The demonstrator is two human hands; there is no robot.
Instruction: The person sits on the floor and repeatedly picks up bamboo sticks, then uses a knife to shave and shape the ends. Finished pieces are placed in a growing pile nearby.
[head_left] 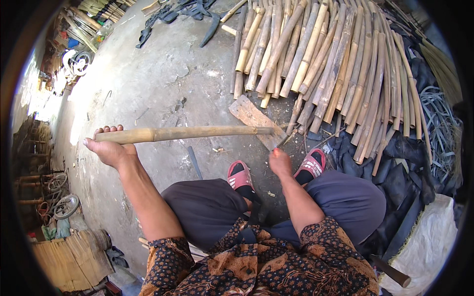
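Observation:
A bamboo pole (pixel 207 131) lies nearly level in front of me. My left hand (pixel 112 152) is wrapped round its left end, palm up, thumb along the side. The pole's right end rests over a worn wooden board (pixel 254 116) on the floor. Beside that end, my right hand (pixel 280 162) is closed in a fist round what looks like a knife. A short stretch of the knife's blade (pixel 283 139) shows by the pole's tip; its handle is hidden in my fingers.
A large pile of bamboo poles (pixel 316 54) fills the upper right, with black rubber sheets (pixel 395 177) and pale blue strapping (pixel 437 123) beside it. A white sack (pixel 429 241) and a wooden handle (pixel 395 273) lie at lower right. A dark flat strip (pixel 194 162) lies near my left knee.

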